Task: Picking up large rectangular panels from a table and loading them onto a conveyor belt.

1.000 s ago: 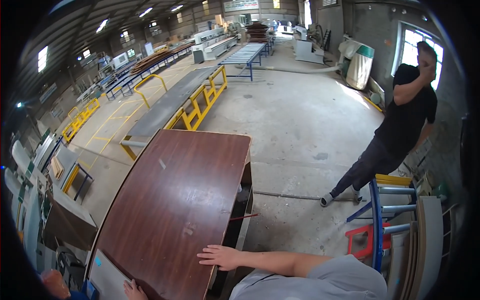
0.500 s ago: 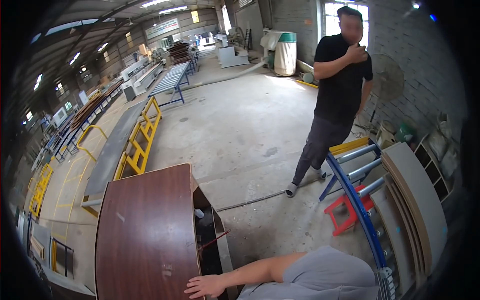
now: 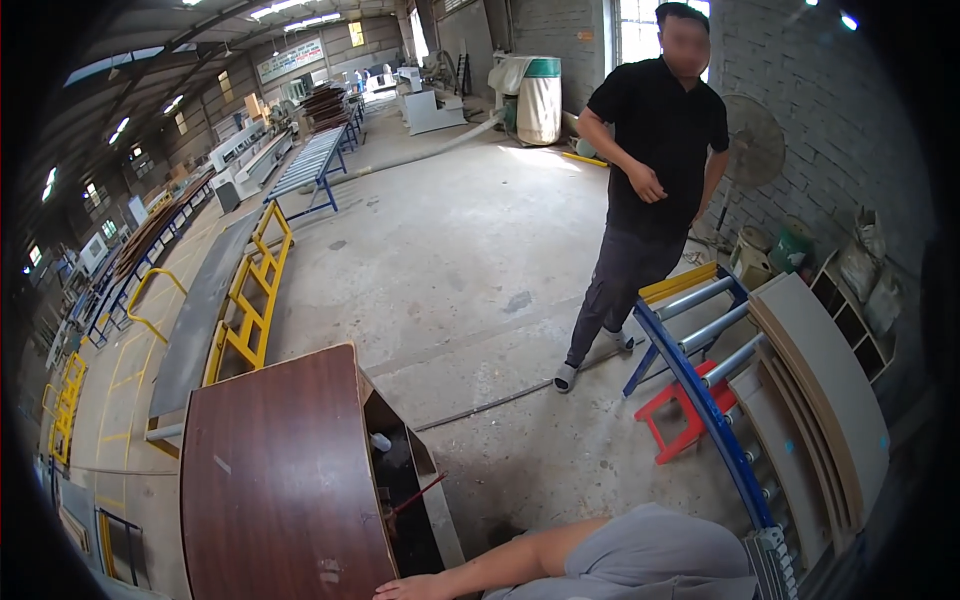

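My right hand (image 3: 412, 588) rests flat near the right edge of a brown wood-grain tabletop (image 3: 275, 460), its fingers stretched out and partly cut off by the lower edge of the picture. Nothing is held in it. Bare forearm and a grey short sleeve come in from the right. Beside the hand, the stand under the tabletop has an open side compartment (image 3: 405, 480) with a small whitish object (image 3: 380, 441) inside. A thin dark-red rod (image 3: 420, 494) sticks out of it. My left hand is out of view.
Another person (image 3: 655, 190) in black stands ahead, behind a blue-framed roller conveyor (image 3: 700, 400) stacked with boards (image 3: 800, 390). A red plastic stool (image 3: 675, 415) sits under it. Yellow-railed dark conveyor (image 3: 205, 300) runs off at left. A hose (image 3: 430, 155) and fan (image 3: 750, 140) stand farther back.
The view has shifted, so the scene sits further left and my hand lower in the picture. The other person has lowered a hand from the face to the waist.
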The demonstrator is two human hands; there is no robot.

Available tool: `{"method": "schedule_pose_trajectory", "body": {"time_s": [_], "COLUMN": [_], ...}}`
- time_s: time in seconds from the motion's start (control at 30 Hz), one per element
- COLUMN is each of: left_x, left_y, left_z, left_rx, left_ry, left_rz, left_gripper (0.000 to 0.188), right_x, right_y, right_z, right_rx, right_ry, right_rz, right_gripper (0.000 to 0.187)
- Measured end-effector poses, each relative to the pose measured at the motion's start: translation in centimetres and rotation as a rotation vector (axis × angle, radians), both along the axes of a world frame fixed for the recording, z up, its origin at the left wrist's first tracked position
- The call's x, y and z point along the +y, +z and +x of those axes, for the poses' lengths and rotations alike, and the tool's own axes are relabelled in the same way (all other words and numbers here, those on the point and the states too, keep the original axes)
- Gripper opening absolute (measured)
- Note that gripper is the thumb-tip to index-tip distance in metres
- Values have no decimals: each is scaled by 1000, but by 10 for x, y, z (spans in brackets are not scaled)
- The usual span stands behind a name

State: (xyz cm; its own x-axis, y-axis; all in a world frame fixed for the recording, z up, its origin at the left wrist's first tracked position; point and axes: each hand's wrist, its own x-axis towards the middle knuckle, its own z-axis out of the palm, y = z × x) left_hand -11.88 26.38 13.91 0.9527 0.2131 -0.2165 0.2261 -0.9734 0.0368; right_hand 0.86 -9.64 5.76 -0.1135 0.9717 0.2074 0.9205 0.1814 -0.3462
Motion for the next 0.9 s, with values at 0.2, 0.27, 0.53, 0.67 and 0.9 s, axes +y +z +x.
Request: {"method": "schedule_pose_trajectory", "body": {"time_s": [0.2,0.27,0.53,0.67,0.9], "left_x": [42,-11,-56,-84,12], "left_y": [-19,-18,-87,-99,-93], "left_z": [-9,19,-128,-263,-509], "left_rx": [-71,-229,-636,-549,-682], "left_ry": [-9,346,927,1238,1727], "left_rz": [-81,-111,-27,232,375], "left_gripper": [63,48,45,46,52], "right_x": [21,22,109,215,343], "right_y": [-59,-37,9,-9,-34], "right_z": [2,14,17,-39,-89], "right_rx": [259,321,204,-41,106], "right_ry": [67,2,52,-20,-274], "right_rz": [186,155,-38,-65,69], "right_gripper": [70,53,57,74,66]}}
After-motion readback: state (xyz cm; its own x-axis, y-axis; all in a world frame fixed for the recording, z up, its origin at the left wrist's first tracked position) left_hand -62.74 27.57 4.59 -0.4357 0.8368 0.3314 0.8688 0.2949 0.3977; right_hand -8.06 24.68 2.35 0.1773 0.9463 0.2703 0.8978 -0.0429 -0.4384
